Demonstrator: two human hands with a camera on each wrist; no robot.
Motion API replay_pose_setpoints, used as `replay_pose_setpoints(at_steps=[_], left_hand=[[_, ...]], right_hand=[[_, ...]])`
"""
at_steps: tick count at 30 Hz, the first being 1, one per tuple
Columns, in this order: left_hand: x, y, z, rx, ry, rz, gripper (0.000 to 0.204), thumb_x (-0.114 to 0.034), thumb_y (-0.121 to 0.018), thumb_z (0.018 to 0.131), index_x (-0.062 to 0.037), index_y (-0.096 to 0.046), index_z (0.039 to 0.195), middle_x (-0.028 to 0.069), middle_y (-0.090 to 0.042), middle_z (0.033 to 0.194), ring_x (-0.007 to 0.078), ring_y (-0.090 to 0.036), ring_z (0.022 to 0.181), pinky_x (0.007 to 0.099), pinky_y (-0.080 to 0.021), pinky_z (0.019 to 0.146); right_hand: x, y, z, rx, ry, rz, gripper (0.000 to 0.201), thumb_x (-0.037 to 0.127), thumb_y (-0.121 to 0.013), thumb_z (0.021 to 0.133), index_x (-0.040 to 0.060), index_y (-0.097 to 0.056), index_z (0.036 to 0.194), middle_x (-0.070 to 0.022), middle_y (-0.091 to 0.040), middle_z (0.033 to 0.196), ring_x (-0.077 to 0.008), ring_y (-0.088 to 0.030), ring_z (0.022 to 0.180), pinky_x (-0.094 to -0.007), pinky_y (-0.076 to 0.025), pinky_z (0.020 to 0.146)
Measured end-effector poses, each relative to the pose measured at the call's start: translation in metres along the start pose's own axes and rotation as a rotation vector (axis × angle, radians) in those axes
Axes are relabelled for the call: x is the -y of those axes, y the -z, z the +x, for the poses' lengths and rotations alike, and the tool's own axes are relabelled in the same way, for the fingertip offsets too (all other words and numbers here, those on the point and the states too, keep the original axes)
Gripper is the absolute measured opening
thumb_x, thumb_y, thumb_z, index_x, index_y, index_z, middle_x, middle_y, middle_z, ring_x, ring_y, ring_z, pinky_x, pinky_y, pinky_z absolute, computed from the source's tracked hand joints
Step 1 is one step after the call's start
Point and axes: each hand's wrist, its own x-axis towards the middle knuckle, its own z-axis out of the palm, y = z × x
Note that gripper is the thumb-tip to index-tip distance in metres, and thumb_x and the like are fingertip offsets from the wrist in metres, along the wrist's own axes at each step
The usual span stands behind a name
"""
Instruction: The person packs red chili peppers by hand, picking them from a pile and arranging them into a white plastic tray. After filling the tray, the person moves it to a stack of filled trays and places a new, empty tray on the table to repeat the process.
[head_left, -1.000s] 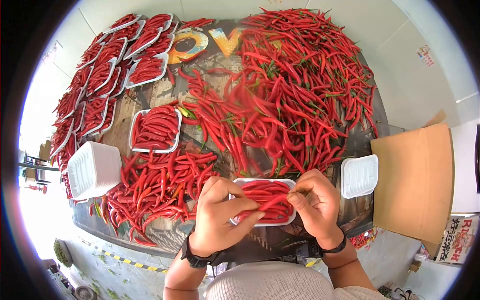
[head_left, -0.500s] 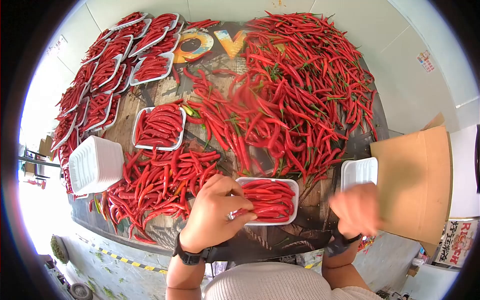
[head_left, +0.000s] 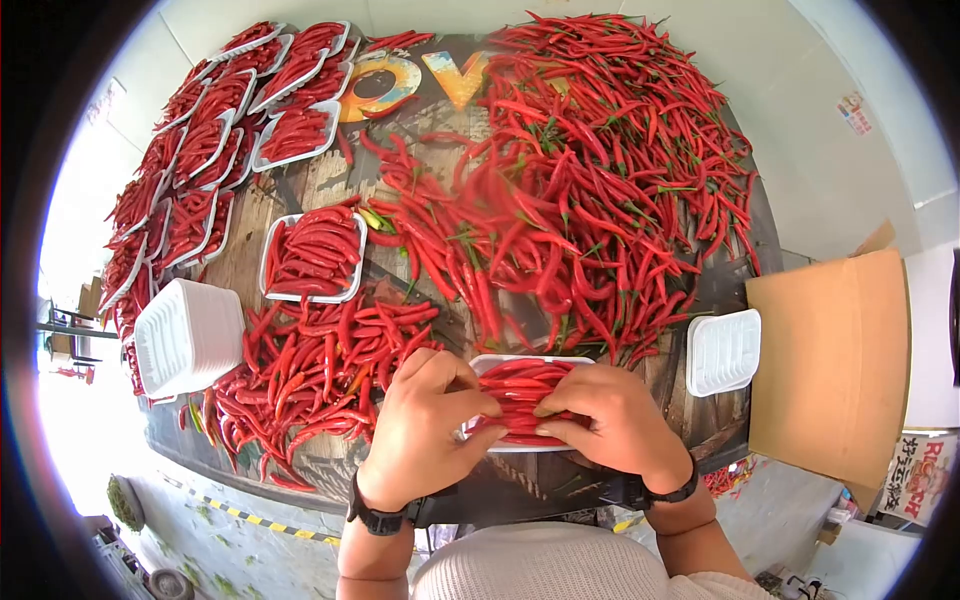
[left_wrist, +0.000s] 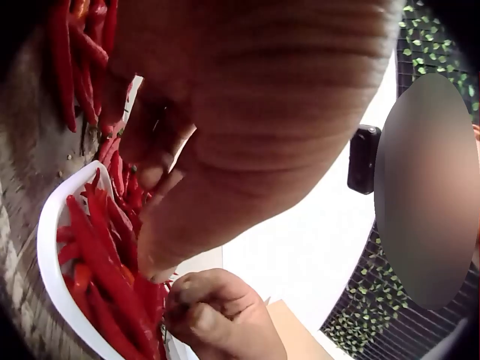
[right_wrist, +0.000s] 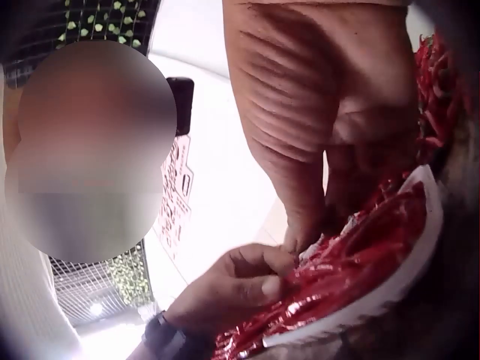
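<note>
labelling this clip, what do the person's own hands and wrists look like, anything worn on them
The left hand and right hand wear no gloves. A black strap circles the left wrist, a black band the right. No sleeve covers either forearm; the pale top is knitted.

We count two hands (head_left: 425, 425), two black wristbands (head_left: 378, 518), one cardboard box (head_left: 830, 360), and two heaps of peppers (head_left: 620, 170).
</note>
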Motion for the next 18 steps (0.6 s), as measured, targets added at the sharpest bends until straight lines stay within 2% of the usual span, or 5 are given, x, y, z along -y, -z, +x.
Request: replay_pose_setpoints(at_steps=[9, 12, 14, 16, 18], left_hand=[[0.001, 0.001, 0.001, -0.002, 0.007, 0.030, 0.027, -0.010, -0.088, 0.060, -0.0091, -0.076, 0.084, 0.0064, -0.061, 0.089, 0.0286, -0.059, 0.086, 0.0404, -0.048, 0.078], [-0.001, 0.001, 0.002, 0.021, 0.040, 0.026, 0.033, -0.012, -0.090, 0.058, -0.0093, -0.076, 0.087, 0.0076, -0.061, 0.094, 0.0296, -0.059, 0.089, 0.0409, -0.048, 0.080], [-0.002, 0.001, 0.002, 0.057, 0.036, 0.012, 0.035, -0.015, -0.087, 0.063, -0.0091, -0.075, 0.095, 0.0079, -0.061, 0.102, 0.0298, -0.058, 0.095, 0.0423, -0.049, 0.085], [-0.003, 0.002, 0.003, 0.069, 0.029, 0.022, 0.036, -0.015, -0.088, 0.063, -0.0093, -0.075, 0.096, 0.0079, -0.061, 0.103, 0.0300, -0.058, 0.096, 0.0425, -0.049, 0.086], [-0.003, 0.001, 0.004, 0.077, 0.019, 0.031, 0.037, -0.015, -0.088, 0.062, -0.0094, -0.075, 0.097, 0.0080, -0.062, 0.105, 0.0301, -0.058, 0.097, 0.0427, -0.049, 0.086]], right_hand=[[0.006, -0.010, 0.001, 0.026, 0.021, -0.143, 0.011, 0.014, -0.079, 0.079, 0.0095, -0.074, 0.088, -0.0048, -0.065, 0.083, -0.0274, -0.065, 0.080, -0.0400, -0.053, 0.068], [0.007, -0.015, 0.002, 0.003, 0.048, -0.171, 0.011, 0.015, -0.079, 0.078, 0.0106, -0.074, 0.087, -0.0035, -0.065, 0.084, -0.0256, -0.065, 0.079, -0.0388, -0.053, 0.068], [0.006, -0.021, 0.004, -0.020, 0.065, -0.177, 0.011, 0.015, -0.079, 0.078, 0.0109, -0.075, 0.087, -0.0031, -0.065, 0.084, -0.0249, -0.065, 0.079, -0.0382, -0.053, 0.068], [0.006, -0.025, 0.005, -0.066, 0.117, -0.164, 0.014, 0.015, -0.084, 0.076, 0.0087, -0.075, 0.085, -0.0040, -0.065, 0.078, -0.0256, -0.064, 0.069, -0.0385, -0.052, 0.062], [0.006, -0.024, 0.004, -0.050, 0.101, -0.161, 0.014, 0.016, -0.082, 0.077, 0.0089, -0.075, 0.087, -0.0045, -0.065, 0.080, -0.0253, -0.064, 0.073, -0.0381, -0.052, 0.064]])
